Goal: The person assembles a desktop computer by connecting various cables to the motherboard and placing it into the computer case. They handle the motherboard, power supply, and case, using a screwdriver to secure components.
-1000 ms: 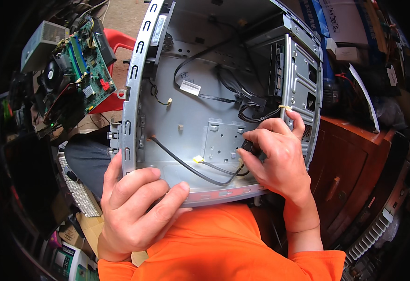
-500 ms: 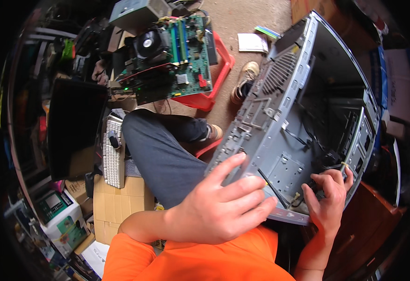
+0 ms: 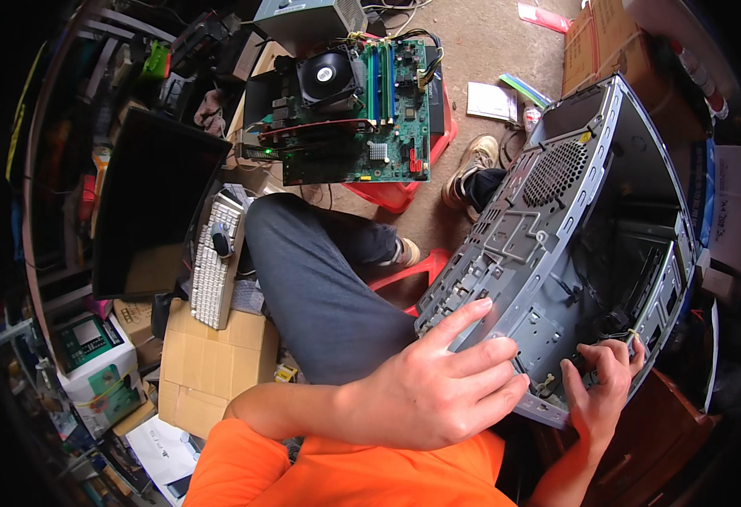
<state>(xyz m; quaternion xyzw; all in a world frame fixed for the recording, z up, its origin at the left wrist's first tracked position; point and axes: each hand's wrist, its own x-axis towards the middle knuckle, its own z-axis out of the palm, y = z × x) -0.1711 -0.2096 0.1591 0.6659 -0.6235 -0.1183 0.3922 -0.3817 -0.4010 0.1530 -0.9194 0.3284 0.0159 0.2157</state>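
An open grey metal computer case [image 3: 548, 215] leans at a tilt against my lap, its hollow inside facing up to the right. My left hand [image 3: 442, 384] lies over its near left edge, index finger stretched toward the perforated panel and the other fingers spread, loosely bent. Its thumb is hidden. Deeper at the near right, my right hand [image 3: 603, 384] reaches into the case with bent fingers beside the drive cage [image 3: 662, 296] and dark cables [image 3: 615, 321]. The fingertips are partly hidden, so what they pinch cannot be made out.
Ahead, a green motherboard [image 3: 404, 101] with a black fan [image 3: 325, 74] rests over a red plastic stool [image 3: 400, 196], a small green light glowing. On the left are a dark monitor [image 3: 155, 203], a white keyboard [image 3: 216, 262] with a mouse, and a cardboard box [image 3: 210, 359].
My view has shifted, so most of the scene sits lower and farther right. Both hands stay at the case in nearly the same pose.
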